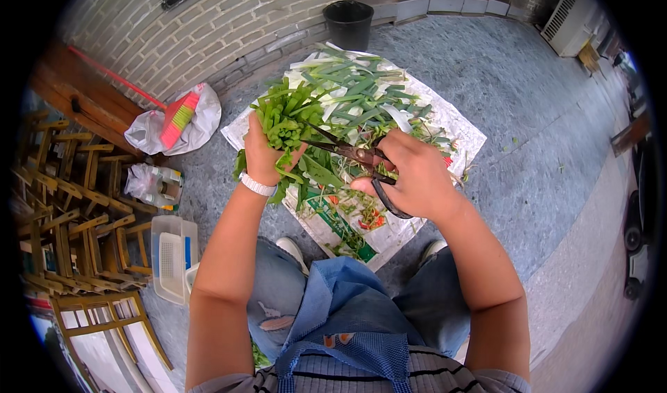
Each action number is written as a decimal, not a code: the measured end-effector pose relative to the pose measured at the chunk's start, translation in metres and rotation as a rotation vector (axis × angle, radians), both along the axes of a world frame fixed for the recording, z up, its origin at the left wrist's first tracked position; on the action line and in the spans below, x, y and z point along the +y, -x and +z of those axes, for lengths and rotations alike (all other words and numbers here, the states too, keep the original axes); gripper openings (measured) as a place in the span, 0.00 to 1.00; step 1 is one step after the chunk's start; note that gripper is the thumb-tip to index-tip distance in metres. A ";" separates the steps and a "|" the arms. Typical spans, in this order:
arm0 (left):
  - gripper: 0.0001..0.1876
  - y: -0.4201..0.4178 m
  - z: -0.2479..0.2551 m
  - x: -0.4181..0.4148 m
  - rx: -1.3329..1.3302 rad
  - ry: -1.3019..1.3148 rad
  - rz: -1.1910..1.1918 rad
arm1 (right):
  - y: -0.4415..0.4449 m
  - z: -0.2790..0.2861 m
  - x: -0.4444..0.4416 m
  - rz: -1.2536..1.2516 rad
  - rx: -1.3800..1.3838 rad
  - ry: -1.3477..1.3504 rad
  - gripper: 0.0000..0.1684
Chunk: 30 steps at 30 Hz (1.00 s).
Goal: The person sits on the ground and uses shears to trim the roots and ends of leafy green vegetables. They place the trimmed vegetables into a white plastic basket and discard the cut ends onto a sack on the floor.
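Observation:
My left hand (264,156) grips a bunch of leafy green vegetables (289,113), its cut-looking stalk ends turned up. In my right hand (417,174) is a pair of dark metal scissors (359,154), fingers and thumb through the handles. The blades are parted and their tips reach the right side of the bunch. Below both hands a white woven plastic sheet (461,127) covers part of the floor. A pile of leek-like green and white leaves (365,88) lies on its far half. Trimmed scraps (365,203) and small red pieces (371,220) are scattered nearer me.
A black bucket (348,28) stands against the brick wall (250,18). On the left are a red broom (180,119) on a white bag (208,112), plastic bottles (164,187), a clear plastic bin (174,283) and stacked wooden stools (78,200). Grey-blue floor (521,200) extends to the right.

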<state>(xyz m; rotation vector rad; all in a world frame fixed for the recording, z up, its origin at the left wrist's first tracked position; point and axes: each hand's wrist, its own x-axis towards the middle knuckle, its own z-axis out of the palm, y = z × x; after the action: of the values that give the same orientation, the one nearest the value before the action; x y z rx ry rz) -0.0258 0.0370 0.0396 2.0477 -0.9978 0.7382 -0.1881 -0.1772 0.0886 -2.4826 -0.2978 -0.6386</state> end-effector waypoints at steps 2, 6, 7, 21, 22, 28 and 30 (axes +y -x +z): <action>0.40 -0.002 -0.004 0.003 0.115 0.019 -0.022 | -0.001 -0.003 0.000 -0.031 0.050 -0.006 0.30; 0.41 -0.002 -0.001 0.003 0.028 -0.121 -0.031 | -0.002 -0.006 -0.003 -0.070 0.135 0.052 0.32; 0.40 -0.003 0.000 0.004 0.015 -0.149 -0.046 | -0.002 -0.006 -0.004 -0.067 0.137 0.053 0.32; 0.33 0.004 0.000 -0.017 0.319 -0.231 -0.078 | -0.021 -0.037 -0.002 -0.211 0.054 -0.035 0.34; 0.33 0.003 -0.001 -0.017 0.328 -0.220 -0.090 | -0.022 -0.034 -0.004 -0.221 0.214 -0.307 0.35; 0.34 -0.010 -0.010 -0.010 0.359 -0.096 -0.199 | -0.023 -0.017 -0.021 -0.091 0.603 -0.751 0.41; 0.30 -0.015 -0.012 -0.005 0.283 -0.036 -0.272 | -0.028 -0.033 -0.023 -0.100 0.558 -0.733 0.43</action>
<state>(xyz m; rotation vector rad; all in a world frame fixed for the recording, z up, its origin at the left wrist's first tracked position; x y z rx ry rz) -0.0112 0.0318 0.0277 1.9278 -1.0985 0.2816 -0.1599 -0.2000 0.0556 -1.8561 0.2413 -0.0387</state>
